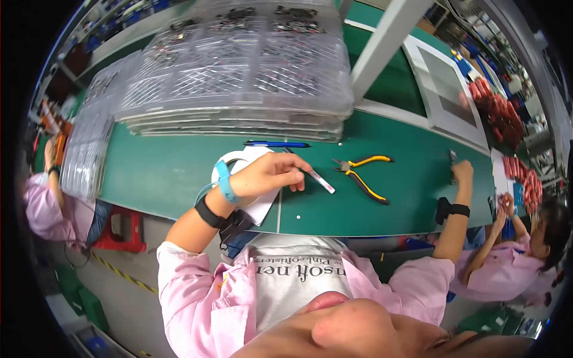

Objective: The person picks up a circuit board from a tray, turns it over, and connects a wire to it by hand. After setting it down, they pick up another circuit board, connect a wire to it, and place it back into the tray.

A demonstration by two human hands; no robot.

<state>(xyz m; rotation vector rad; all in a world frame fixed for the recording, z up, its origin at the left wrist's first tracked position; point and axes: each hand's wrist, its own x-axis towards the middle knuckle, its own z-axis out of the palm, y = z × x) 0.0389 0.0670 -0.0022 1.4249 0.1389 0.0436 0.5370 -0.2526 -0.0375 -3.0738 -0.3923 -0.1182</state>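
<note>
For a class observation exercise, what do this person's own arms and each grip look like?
Pink sleeves end near the elbows. Left grip and right grip are gloveless. The left forearm wears a light-blue band and a black strap with a dark boxy device; the right forearm has another black strap and device.

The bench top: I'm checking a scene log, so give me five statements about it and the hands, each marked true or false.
1. The cutters lie with their handles spread. True.
2. The right hand holds the cutters. False: it is at a small dark object, and the cutters lie apart from it.
3. The left hand has a turquoise band at its wrist. True.
4. Clear trays are stacked beyond the left hand. True.
5. The blue pen lies on top of the trays. False: it lies on the green bench top in front of them.
</note>
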